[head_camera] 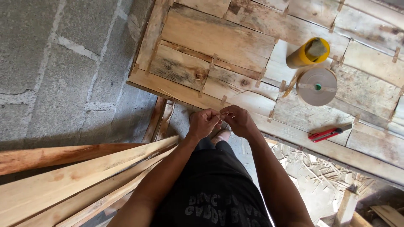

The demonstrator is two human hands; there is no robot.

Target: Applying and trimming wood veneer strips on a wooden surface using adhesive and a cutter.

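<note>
Fingers (pixel 215 120) of both hands are pinching a thin pale strip (pixel 223 113) between them, just off the near edge of the wooden surface (pixel 198 35).

Left hand (pixel 203 124) and right hand (pixel 239 121) are meeting knuckle to knuckle, fingertips pressed together on the strip, whose long axis is running roughly left to right from one hand to the other; it is small and partly hidden, so it may be a sliver of wood or tape. Both forearms are reaching forward from the body and angling inward, wrists slightly bent down. On the surface beyond, a yellow roll (pixel 307 52) is lying beside a brown tape roll (pixel 317 87), and a red cutter (pixel 326 134) is lying nearer the edge. Long pale planks (pixel 80 180) are leaning at the left.
</note>
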